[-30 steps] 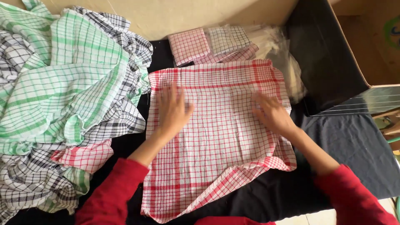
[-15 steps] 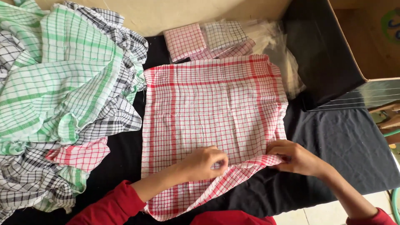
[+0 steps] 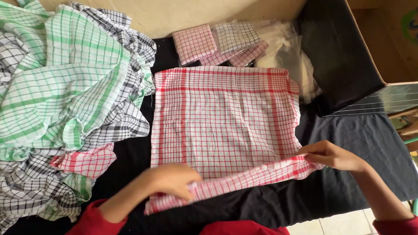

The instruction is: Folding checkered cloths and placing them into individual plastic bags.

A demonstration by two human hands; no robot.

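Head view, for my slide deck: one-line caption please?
Both hands pinch the near edge of a red-checked cloth on black fabric.

— From my remote seat I see a heap of loose checked cloths (image 3: 65, 109) at the left, green-and-white on top, black-and-white beneath, one small red-checked piece (image 3: 87, 162) poking out low.

— And at the far edge?

— I make out folded checked cloths in clear wrappers (image 3: 217, 43), pink and grey, beside crumpled clear plastic (image 3: 287, 52). A black cloth (image 3: 374, 135) covers the surface, and a cardboard box with a dark lining (image 3: 344, 56) stands at the right.
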